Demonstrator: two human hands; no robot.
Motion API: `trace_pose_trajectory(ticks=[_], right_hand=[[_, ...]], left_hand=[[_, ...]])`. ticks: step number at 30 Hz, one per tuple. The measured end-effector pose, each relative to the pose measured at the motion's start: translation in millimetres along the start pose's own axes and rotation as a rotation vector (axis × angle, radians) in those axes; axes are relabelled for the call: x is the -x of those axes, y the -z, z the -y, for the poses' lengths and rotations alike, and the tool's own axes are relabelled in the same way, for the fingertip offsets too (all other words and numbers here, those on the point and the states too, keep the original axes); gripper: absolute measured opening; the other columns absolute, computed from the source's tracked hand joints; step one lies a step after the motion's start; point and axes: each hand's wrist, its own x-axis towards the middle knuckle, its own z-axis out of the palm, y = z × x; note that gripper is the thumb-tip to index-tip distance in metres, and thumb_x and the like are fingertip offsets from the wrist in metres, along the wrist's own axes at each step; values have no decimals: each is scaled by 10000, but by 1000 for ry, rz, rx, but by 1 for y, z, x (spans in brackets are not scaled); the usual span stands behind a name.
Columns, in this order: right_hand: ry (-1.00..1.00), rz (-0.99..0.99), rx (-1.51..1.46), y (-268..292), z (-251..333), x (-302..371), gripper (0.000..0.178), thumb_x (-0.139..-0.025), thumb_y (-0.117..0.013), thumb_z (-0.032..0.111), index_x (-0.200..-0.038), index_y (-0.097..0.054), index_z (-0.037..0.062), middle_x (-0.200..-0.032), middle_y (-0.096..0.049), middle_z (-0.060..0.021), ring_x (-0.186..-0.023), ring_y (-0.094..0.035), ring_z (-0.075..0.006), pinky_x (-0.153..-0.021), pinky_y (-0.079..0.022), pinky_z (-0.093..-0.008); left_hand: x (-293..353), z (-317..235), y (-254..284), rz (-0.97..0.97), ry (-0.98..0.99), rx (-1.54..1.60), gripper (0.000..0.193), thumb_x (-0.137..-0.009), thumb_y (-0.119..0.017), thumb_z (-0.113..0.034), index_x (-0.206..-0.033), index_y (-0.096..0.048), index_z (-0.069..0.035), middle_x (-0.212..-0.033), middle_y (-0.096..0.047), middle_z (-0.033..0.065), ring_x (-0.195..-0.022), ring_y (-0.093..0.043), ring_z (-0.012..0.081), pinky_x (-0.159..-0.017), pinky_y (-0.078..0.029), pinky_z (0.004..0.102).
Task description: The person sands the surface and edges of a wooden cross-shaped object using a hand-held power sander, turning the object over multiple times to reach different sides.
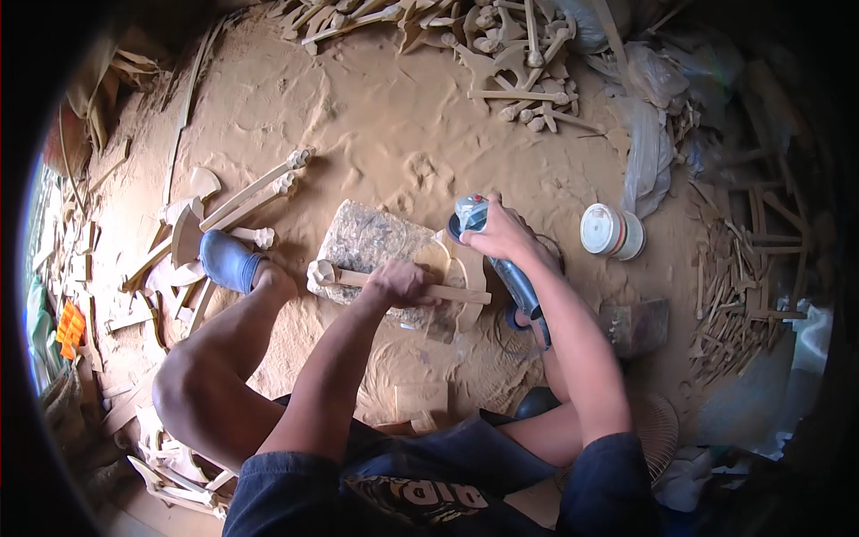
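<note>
My left hand (403,283) is closed round a long pale bone (461,294) with a knobbed end, lying across a rough, mottled block (380,234). The knob juts past the block's left side, and the straight shaft extends right. In my right hand (503,234) is a blue-grey angle grinder (516,288), gripped near its head. Its disc shows partly at the left of the head, just right of the block and apart from the bone. A flat, curved pale piece (470,268) sits under the shaft's right end.
Several long bones (255,192) lie at left by my blue-shod foot (231,261). A white tub (612,231) stands on the dusty ground at right, above a box-like block (635,327). Bone heaps (519,63) line the back; narrow strips (738,304) pile at far right.
</note>
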Motion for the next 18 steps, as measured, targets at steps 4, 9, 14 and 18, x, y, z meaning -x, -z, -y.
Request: trace_pose_trajectory(ticks=[4,9,14,18], right_hand=[[96,43,60,-13,13,-14,1008,-756,-818,420,-1519,-394,-86,-1324,-672,-366,-1262,-671,-485,-1091,-538,-491],[94,8,72,-16,15,-22,998,-735,-824,403,-1504,-411,-81,-1304,-680,-370,-1232,-687,-491,-1076,-550,-493],[-62,19,10,-4,-12,-40,1023,-736,-836,390,-1540,-383,-51,-1401,-655,-324,-1305,-661,-453,-1114,-537,-479],[-148,5,-48,1,-41,-45,1062,-700,-832,389,-1538,-378,-80,-1413,-653,-314,-1312,-666,-412,-1108,-538,-449]], left_hand=[[-4,-3,4,91,53,-22,588,-933,-687,-684,-1333,-712,-252,-1291,-733,35,-1079,-745,372,-973,-604,510],[-5,5,-13,77,58,-51,572,-945,-666,-694,-1335,-713,-279,-1312,-724,14,-1069,-761,348,-952,-608,516],[1,-5,-5,62,105,-77,512,-964,-650,-681,-1289,-722,-292,-1227,-741,35,-972,-779,343,-870,-617,526],[0,-2,-15,-20,60,-81,468,-977,-641,-671,-1206,-724,-271,-1131,-754,52,-917,-784,338,-818,-619,517]])
